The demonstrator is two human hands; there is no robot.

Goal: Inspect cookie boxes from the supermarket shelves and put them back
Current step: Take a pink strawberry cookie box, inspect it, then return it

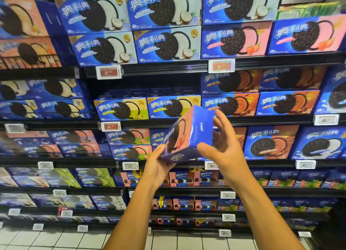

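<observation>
Blur smears the boxes at the far left ends of the shelves and along the lower rows, so their print cannot be read there; the small price tags on the shelf edges show only partial figures. Both forearms are cut off by the bottom of the frame.

Held up in front of the middle shelves, clear of them, is the cookie box, tilted so one corner points upward. Its front face, turned to the left, shows a dark sandwich cookie on a pink and blue ground, though motion softens the picture. Its narrow side is plain blue with faint small print too fine to make out, and the lower edge carries white OREO lettering.

The left hand supports the box from below at its lower left corner, its fingers hidden behind the cardboard, so how they lie cannot be told. The right hand is at the right side, thumb pressed on the lower right corner, fingers spread and loosely curled behind the box's upper right edge.
</observation>
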